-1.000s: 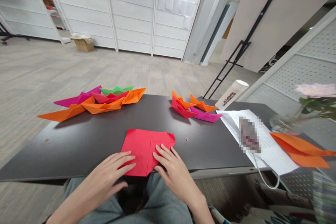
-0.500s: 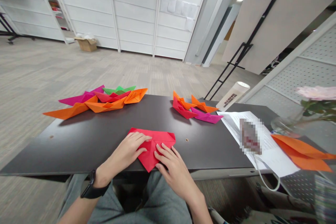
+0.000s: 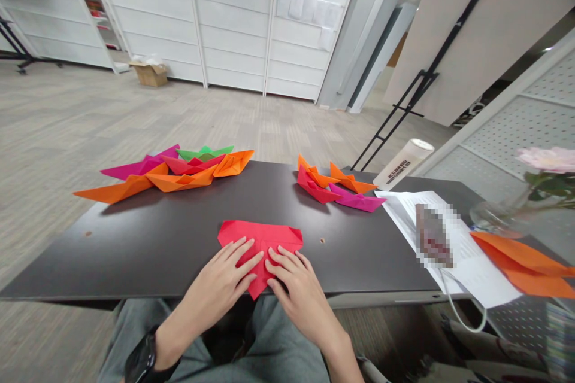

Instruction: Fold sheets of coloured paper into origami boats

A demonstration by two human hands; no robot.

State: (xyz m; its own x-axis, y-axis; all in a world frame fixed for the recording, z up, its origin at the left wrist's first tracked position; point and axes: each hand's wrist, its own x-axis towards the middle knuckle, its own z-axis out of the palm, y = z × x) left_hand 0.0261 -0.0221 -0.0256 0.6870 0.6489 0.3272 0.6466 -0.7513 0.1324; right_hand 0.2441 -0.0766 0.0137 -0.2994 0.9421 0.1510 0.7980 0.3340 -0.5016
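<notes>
Left hand [image 3: 220, 287] and right hand [image 3: 296, 281] lie open, fingers spread, pressing folded red origami paper [image 3: 260, 236] against the black table [image 3: 135, 251], near its edge at 6 o'clock; both partly cover the paper. Origami boats [image 3: 179, 179] sit at 11 and 1 o'clock. A pixelated, unidentifiable object [image 3: 433, 235] lies on printed sheets [image 3: 471, 263] at 3 o'clock.

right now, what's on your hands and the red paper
Left hand and right hand flat on the folded red paper. Nothing held up. Paper boats beyond it on the table.
</notes>
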